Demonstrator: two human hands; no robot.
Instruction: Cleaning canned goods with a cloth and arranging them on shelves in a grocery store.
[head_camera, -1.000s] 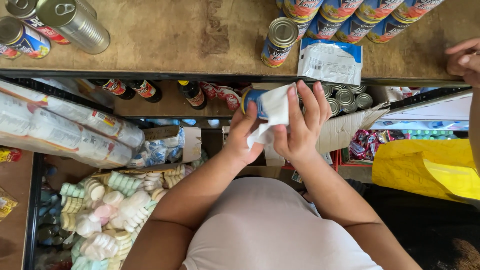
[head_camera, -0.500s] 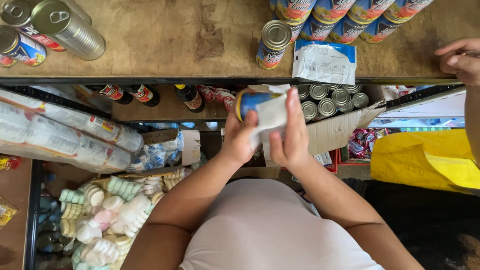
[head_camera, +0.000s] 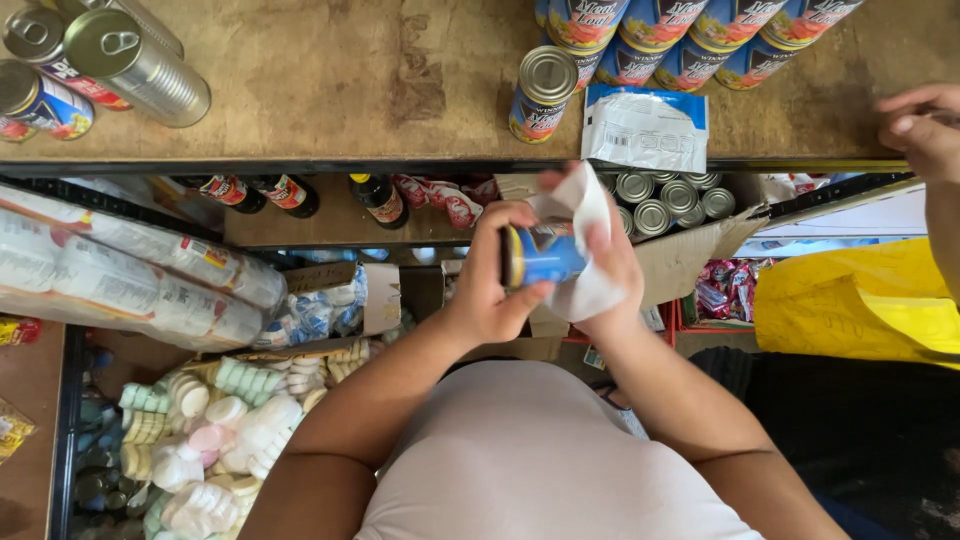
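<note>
The left hand (head_camera: 490, 290) is gripping a smooth blue metal can (head_camera: 540, 257) on its side, just below the table (head_camera: 330, 80) edge. The right hand (head_camera: 610, 270), at 3 o'clock of it, is pressing a soft white cloth (head_camera: 590, 290) against it. The round can could be slipping and falling into the open cardboard box (head_camera: 690, 250) beneath.

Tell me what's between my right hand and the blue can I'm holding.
In the head view, a white cloth lies between the right hand and the blue can; the left hand grips the can bare.
</note>
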